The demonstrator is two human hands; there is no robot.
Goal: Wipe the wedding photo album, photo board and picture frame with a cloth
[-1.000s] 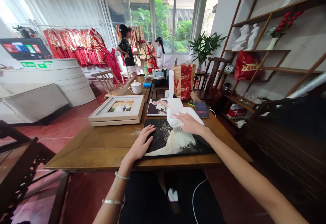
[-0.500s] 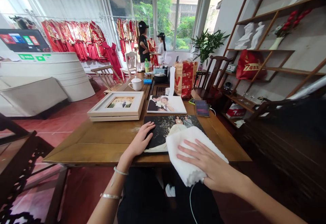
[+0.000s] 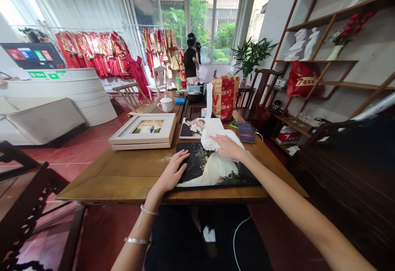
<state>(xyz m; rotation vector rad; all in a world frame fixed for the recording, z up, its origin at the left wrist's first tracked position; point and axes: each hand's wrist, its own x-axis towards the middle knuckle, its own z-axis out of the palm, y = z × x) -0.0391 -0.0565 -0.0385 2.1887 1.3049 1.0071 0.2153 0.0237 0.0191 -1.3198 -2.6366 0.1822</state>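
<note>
A dark photo panel [image 3: 216, 170] showing a figure in a white dress lies flat on the wooden table [image 3: 129, 176] in front of me. My left hand [image 3: 173, 172] rests open on its left edge, fingers spread flat. My right hand [image 3: 226, 145] presses a white cloth [image 3: 212, 133] against the panel's far edge, fingers flat on top of the cloth. Just beyond lies a second photo print [image 3: 191, 128], partly covered by the cloth.
A stack of pale framed pictures [image 3: 143, 131] lies at the left, a phone [image 3: 246, 132] with a cable at the right. Further back stand a white teapot [image 3: 166, 104] and red paper bag [image 3: 225, 96]. Two people [image 3: 191, 61] stand by red garments. Shelves line the right wall.
My right hand slid the cloth from the panel's near edge back up to its far edge. The left hand stayed on the panel's left edge. The people at the back shifted.
</note>
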